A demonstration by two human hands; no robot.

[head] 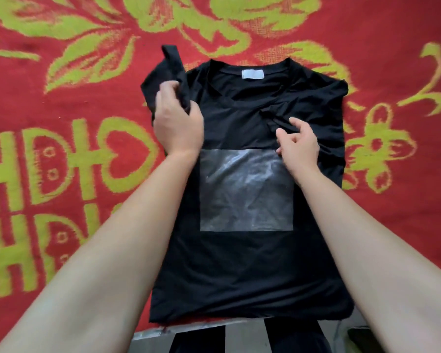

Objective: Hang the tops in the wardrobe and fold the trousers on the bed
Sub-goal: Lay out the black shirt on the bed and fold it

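Note:
A black T-shirt [242, 263] with a grey square print lies flat and face up on the bed, collar away from me. My left hand [177, 123] grips the shirt's left sleeve, which is bunched and lifted off the cover. My right hand [297, 143] hovers over the chest by the folded-in right sleeve, fingers loosely spread and holding nothing. No trousers or wardrobe are in view.
The bed is covered by a red blanket [61, 154] with yellow-green flowers and letters, stretching to all sides. The bed's near edge [150, 335] runs along the bottom, with my dark-clothed legs below it.

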